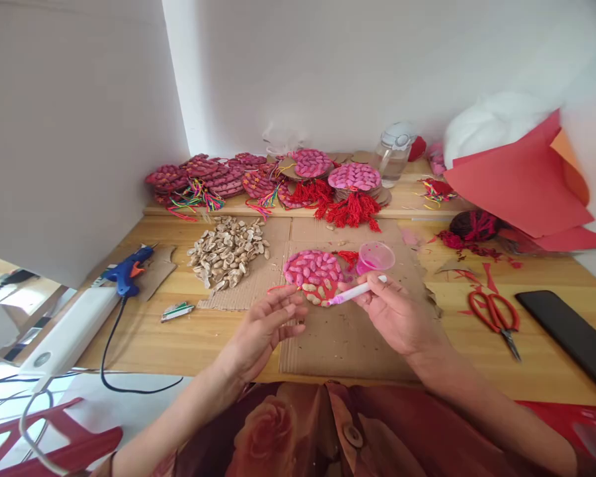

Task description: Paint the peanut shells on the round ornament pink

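Note:
My right hand (395, 315) holds a white brush (357, 291) with a pink tip, whose tip touches the lower edge of a round red disc (315, 275) covered with shells. Most shells on the disc are pink; a few at the bottom are bare tan. My left hand (265, 328) rests open just left of the disc, its fingertips near the disc's edge and a thin red thread. A small cup of pink paint (375, 257) stands right behind the disc. All of this lies on a cardboard sheet (347, 341).
A pile of bare shells (228, 252) lies at the left, and a blue glue gun (126, 271) with its cord beyond. Finished pink tasselled discs (352, 182) line the back shelf. Red scissors (496, 318), a black phone (571, 338) and red paper (521, 179) lie at the right.

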### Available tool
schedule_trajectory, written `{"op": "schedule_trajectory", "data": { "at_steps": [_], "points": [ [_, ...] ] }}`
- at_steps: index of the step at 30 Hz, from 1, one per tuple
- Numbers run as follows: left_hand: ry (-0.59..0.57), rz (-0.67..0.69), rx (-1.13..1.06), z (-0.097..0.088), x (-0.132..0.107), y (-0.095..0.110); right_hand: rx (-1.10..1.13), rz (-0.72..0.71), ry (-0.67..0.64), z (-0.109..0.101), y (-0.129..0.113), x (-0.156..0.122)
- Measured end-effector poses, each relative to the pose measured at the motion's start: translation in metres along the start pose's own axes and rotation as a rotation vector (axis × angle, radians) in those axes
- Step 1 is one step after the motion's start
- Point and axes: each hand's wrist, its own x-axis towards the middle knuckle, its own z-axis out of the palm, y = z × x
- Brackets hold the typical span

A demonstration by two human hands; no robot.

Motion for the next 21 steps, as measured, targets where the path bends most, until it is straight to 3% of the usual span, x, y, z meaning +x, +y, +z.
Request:
{"op": "schedule_trajectory", "data": {
  "at_steps": [3, 6, 8, 10, 12, 17, 21],
  "points": [
    [0.096, 0.301, 0.300, -0.014, 0.011, 0.002, 0.013, 0.011, 0.002, 0.000, 0.003, 0.003],
    [0.217, 0.564, 0.839, -0.030, 0.031, 0.005, 0.027, 0.023, 0.005, 0.002, 0.007, 0.006],
    [0.232, 0.669, 1.181, -0.035, 0.042, 0.006, 0.038, 0.037, 0.008, 0.004, 0.008, 0.006],
    [0.237, 0.708, 1.348, -0.035, 0.049, 0.007, 0.048, 0.056, 0.012, 0.005, 0.007, 0.007],
    [0.219, 0.705, 1.316, -0.030, 0.050, 0.008, 0.058, 0.082, 0.014, 0.005, 0.007, 0.007],
    [0.092, 0.434, 0.649, -0.020, 0.047, 0.005, 0.100, 0.145, 0.000, 0.004, 0.005, 0.011],
    [0.093, 0.292, 0.411, -0.022, 0.045, -0.003, 0.133, 0.160, -0.002, 0.003, 0.006, 0.013]
  ]
}}
